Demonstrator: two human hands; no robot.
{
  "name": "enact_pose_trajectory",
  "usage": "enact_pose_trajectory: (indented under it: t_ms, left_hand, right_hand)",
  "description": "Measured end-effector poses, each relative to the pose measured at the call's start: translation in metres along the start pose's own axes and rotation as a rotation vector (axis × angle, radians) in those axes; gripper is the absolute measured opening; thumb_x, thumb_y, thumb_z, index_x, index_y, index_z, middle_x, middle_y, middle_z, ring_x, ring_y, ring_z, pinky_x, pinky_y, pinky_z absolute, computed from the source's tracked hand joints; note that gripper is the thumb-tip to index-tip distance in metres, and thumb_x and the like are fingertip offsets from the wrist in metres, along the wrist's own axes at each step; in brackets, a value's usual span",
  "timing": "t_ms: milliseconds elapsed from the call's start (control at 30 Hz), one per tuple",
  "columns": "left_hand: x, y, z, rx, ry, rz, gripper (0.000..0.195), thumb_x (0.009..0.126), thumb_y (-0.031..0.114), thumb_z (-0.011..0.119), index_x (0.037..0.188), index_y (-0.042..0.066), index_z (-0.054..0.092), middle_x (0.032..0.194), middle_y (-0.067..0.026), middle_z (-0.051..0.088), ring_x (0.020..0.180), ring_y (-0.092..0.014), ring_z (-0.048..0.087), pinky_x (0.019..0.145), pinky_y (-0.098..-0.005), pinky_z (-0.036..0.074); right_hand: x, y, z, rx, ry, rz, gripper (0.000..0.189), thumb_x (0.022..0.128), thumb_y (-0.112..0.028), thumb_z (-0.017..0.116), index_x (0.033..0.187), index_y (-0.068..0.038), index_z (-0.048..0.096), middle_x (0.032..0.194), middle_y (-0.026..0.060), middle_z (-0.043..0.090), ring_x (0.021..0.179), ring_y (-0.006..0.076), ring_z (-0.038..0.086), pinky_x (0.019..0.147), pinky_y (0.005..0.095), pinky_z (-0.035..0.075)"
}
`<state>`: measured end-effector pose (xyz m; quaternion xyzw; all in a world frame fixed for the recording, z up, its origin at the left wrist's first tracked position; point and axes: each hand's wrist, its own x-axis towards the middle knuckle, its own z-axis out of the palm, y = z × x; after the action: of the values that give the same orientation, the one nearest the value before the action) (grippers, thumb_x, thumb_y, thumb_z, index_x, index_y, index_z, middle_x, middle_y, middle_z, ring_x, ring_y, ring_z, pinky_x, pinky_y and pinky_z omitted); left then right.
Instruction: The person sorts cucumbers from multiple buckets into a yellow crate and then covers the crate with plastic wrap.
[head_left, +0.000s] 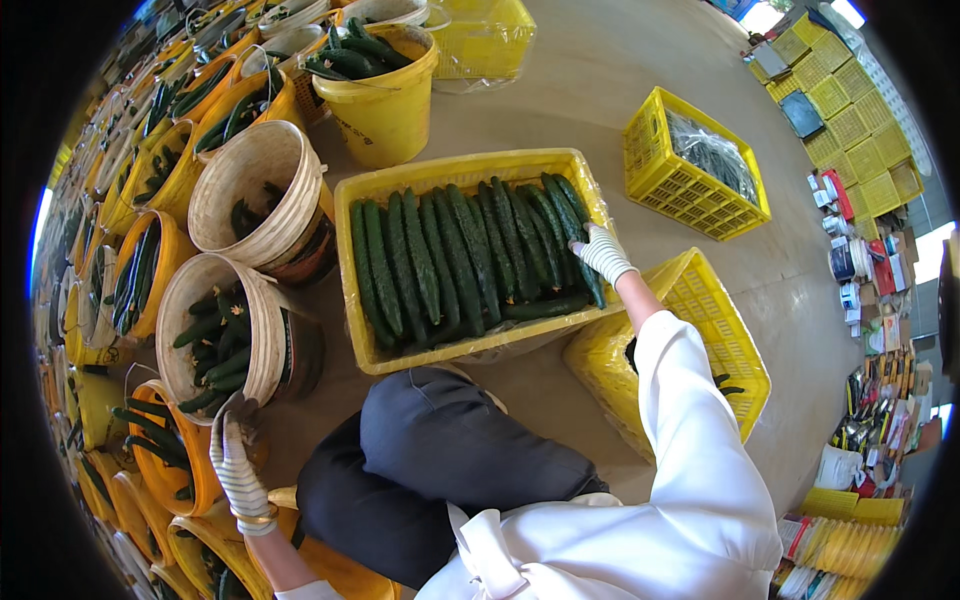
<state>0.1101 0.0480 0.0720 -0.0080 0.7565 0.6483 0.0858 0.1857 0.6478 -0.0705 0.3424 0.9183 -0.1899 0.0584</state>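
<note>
My right hand (602, 253), in a striped glove, grips a dark green cucumber (593, 286) at the right end of a yellow plastic crate (469, 166). Inside this lined crate, long cucumbers (469, 262) lie side by side, and one shorter cucumber (546, 308) lies crosswise along the near edge. My left hand (238, 457), gloved alike, holds the near rim of a dirty white bucket (262, 360). Loose cucumbers (225, 345) fill the lower part of that bucket. The glove hides part of the rim and some fingers.
Another white bucket (296, 187) and a yellow bucket (386, 105) stand beyond, with rows of cucumber-filled buckets at left. Close by my right arm is a lined yellow crate (701, 300). Further off stands a yellow crate (697, 206) with plastic wrapping. Stacked crates (847, 97) line the far right.
</note>
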Motion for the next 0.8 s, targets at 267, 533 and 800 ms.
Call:
enact_pose_trajectory:
  t_ms: [267,533,800]
  left_hand:
    - [-0.005,-0.026,-0.042,-0.054,0.045,-0.080,0.041,0.091,0.032,0.051,0.118,0.001,0.055,0.107,-0.0087,0.061,0.097,-0.015,0.057,0.082,-0.0277,0.046]
    - [-0.005,-0.028,-0.014,-0.009,0.047,-0.065,0.037,0.093,0.027,0.048,0.118,0.001,0.054,0.111,-0.0080,0.060,0.098,-0.017,0.057,0.084,-0.0302,0.046]
    - [-0.024,-0.041,-0.036,-0.028,0.087,-0.129,0.042,0.091,0.035,0.051,0.119,0.002,0.053,0.109,-0.0105,0.059,0.097,-0.021,0.058,0.084,-0.0340,0.047]
  right_hand:
    - [-0.029,-0.018,0.008,0.571,0.042,0.004,0.068,0.075,-0.036,0.067,0.123,0.008,0.046,0.118,0.0256,0.055,0.110,0.0317,0.054,0.094,0.0346,0.041]
    - [-0.024,-0.104,0.060,0.504,0.065,-0.175,0.057,0.074,-0.029,0.067,0.117,0.005,0.053,0.110,0.0253,0.058,0.104,0.0336,0.057,0.091,0.0354,0.043]
    - [-0.041,-0.056,0.044,0.549,-0.289,-0.086,0.047,0.088,-0.038,0.054,0.113,0.001,0.057,0.104,0.0122,0.063,0.098,0.0190,0.056,0.088,0.0300,0.041]
